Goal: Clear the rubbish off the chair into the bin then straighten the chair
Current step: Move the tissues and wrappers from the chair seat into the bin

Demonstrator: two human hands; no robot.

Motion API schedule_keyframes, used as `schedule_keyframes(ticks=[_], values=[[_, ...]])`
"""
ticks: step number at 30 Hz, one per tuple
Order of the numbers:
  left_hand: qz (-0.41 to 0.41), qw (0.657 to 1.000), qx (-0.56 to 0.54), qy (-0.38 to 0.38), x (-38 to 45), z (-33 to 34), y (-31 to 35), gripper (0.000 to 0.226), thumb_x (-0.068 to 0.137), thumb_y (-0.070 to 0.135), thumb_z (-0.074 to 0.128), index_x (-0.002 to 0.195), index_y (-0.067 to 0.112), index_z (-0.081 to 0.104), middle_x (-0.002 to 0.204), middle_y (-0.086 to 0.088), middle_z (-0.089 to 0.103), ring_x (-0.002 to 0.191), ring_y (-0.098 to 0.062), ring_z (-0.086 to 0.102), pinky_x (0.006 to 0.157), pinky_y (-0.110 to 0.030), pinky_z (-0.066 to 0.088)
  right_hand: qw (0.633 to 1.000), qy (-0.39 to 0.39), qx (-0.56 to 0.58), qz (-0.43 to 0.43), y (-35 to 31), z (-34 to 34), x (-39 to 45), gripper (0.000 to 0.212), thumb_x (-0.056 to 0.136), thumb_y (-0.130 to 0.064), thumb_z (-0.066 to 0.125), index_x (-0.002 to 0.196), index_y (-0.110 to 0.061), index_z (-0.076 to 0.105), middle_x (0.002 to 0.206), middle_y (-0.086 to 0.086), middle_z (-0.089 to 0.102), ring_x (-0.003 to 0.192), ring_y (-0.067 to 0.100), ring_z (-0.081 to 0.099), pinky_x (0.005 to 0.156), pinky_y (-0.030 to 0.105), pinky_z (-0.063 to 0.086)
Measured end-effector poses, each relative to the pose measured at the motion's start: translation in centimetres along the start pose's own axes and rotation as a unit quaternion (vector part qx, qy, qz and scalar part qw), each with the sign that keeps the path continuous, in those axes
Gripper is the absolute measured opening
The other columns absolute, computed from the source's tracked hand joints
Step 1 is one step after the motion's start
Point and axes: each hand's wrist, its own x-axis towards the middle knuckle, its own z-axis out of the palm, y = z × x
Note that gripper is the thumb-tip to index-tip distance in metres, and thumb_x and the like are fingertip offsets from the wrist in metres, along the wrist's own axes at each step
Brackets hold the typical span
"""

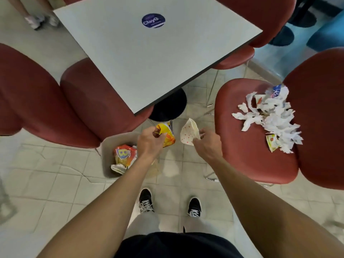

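Your left hand (149, 144) is curled round a crumpled yellow and orange snack wrapper (167, 135), which sticks out past your fingers toward the table, over the far right edge of the bin (109, 144). The bin sits on the tiled floor (65, 183) just below and to the left of that hand, beside the red chair on your left (80, 101), and it already holds a colourful snack packet (125, 155) and a scrap of white paper (118, 167). Your right hand (208, 145) pinches a cream paper with red dots (189, 134) by its near right corner, so the sheet stands up beyond your fingertips, just beside the wrapper and apart from it, above bare floor to the right of the bin. The chair with the rubbish (247, 149) stands to your right, its seat turned at an angle to the white table (149, 58). On that seat lies a heap of torn white paper (270, 116), well apart from both hands, with a blue and white wrapper (277, 91) at its far end near the backrest and a small yellow-green packet (271, 144) at its near end. Your black shoes (146, 201) stand on the floor behind the bin.
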Motion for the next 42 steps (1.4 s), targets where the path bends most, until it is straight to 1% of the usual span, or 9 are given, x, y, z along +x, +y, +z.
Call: schedule_keyframes(ticks=[8, 12, 15, 18, 22, 27, 31, 37, 42], values=[[-0.029, 0.998, 0.039, 0.033, 3.4, -8.9, -9.6, 0.015, 0.076, 0.032, 0.069, 0.073, 0.018, 0.068, 0.075, 0.005, 0.069, 0.073, -0.017, 0.066, 0.066, -0.030, 0.050, 0.998, -0.058, -0.024, -0.006, -6.2, 11.0, -2.7, 0.037, 0.077, -0.012, 0.062, 0.114, -0.016, 0.063, 0.107, 0.006, 0.068, 0.090, 0.022, 0.064, 0.070, 0.034, 0.057], [-0.068, 0.997, 0.047, 0.004, 4.9, -10.8, -13.5, 0.015, 0.077, 0.031, 0.069, 0.089, 0.022, 0.069, 0.092, 0.002, 0.069, 0.084, -0.019, 0.066, 0.078, -0.032, 0.053, 0.997, -0.078, -0.028, 0.002, -8.3, 15.2, -3.3, 0.039, 0.078, -0.015, 0.063, 0.117, -0.016, 0.063, 0.105, 0.006, 0.070, 0.091, 0.023, 0.066, 0.069, 0.030, 0.054], [-0.121, 0.992, 0.035, -0.027, 5.5, -11.5, -14.9, 0.018, 0.076, 0.027, 0.071, 0.093, 0.023, 0.069, 0.076, 0.005, 0.067, 0.086, -0.022, 0.066, 0.082, -0.034, 0.052, 0.994, -0.102, -0.030, 0.008, -9.3, 17.0, -3.7, 0.052, 0.081, -0.023, 0.066, 0.130, -0.012, 0.054, 0.117, 0.010, 0.066, 0.106, 0.025, 0.062, 0.083, 0.031, 0.050], [-0.146, 0.987, 0.033, -0.053, 5.9, -11.8, -15.8, 0.035, 0.074, 0.023, 0.074, 0.109, 0.020, 0.067, 0.085, 0.003, 0.069, 0.095, -0.019, 0.064, 0.089, -0.031, 0.049, 0.992, -0.115, -0.048, 0.013, -9.5, 17.6, -3.7, 0.050, 0.084, -0.026, 0.064, 0.131, -0.011, 0.054, 0.124, 0.010, 0.063, 0.114, 0.024, 0.059, 0.090, 0.030, 0.046], [-0.141, 0.986, 0.039, -0.084, 6.0, -11.2, -15.5, 0.034, 0.073, 0.024, 0.073, 0.106, 0.024, 0.066, 0.094, 0.002, 0.067, 0.096, -0.021, 0.062, 0.087, -0.034, 0.050, 0.992, -0.100, -0.061, 0.041, -8.6, 16.3, -2.8, 0.038, 0.087, -0.026, 0.063, 0.122, -0.013, 0.060, 0.115, 0.008, 0.066, 0.104, 0.022, 0.061, 0.087, 0.027, 0.047], [-0.106, 0.984, 0.024, -0.140, 6.1, -8.8, -13.1, 0.020, 0.073, 0.024, 0.071, 0.092, 0.023, 0.066, 0.082, 0.003, 0.067, 0.081, -0.020, 0.064, 0.075, -0.030, 0.051, 0.991, -0.101, -0.034, 0.085, -5.7, 12.8, -1.8, 0.034, 0.087, -0.024, 0.064, 0.117, -0.011, 0.063, 0.093, 0.003, 0.066, 0.096, 0.023, 0.063, 0.087, 0.029, 0.052], [-0.056, 0.985, 0.041, -0.161, 5.5, -5.7, -9.3, 0.009, 0.076, 0.022, 0.069, 0.084, 0.026, 0.066, 0.075, 0.007, 0.068, 0.079, -0.014, 0.065, 0.076, -0.029, 0.052, 0.991, -0.088, -0.010, 0.096, -3.3, 9.4, -1.6, 0.034, 0.088, -0.022, 0.063, 0.121, -0.011, 0.060, 0.105, 0.006, 0.069, 0.100, 0.020, 0.062, 0.089, 0.029, 0.051], [0.009, 0.976, 0.053, -0.210, 3.4, 0.2, -2.6, 0.040, 0.064, 0.034, 0.059, 0.100, 0.019, 0.066, 0.091, 0.001, 0.066, 0.087, -0.020, 0.064, 0.079, -0.030, 0.049, 0.994, -0.054, 0.030, 0.091, 1.2, 3.2, -1.3, 0.038, 0.086, -0.021, 0.063, 0.122, -0.011, 0.059, 0.083, -0.001, 0.062, 0.086, 0.017, 0.061, 0.081, 0.029, 0.050], [0.055, 0.970, 0.078, -0.224, 1.2, 5.7, 2.3, 0.025, 0.080, 0.020, 0.064, 0.104, 0.017, 0.067, 0.093, 0.001, 0.066, 0.087, -0.016, 0.061, 0.074, -0.022, 0.043, 0.994, -0.035, 0.043, 0.093, 5.3, -2.8, -0.7, 0.041, 0.083, -0.024, 0.066, 0.122, -0.014, 0.059, 0.091, 0.000, 0.064, 0.096, 0.020, 0.061, 0.085, 0.027, 0.046]])
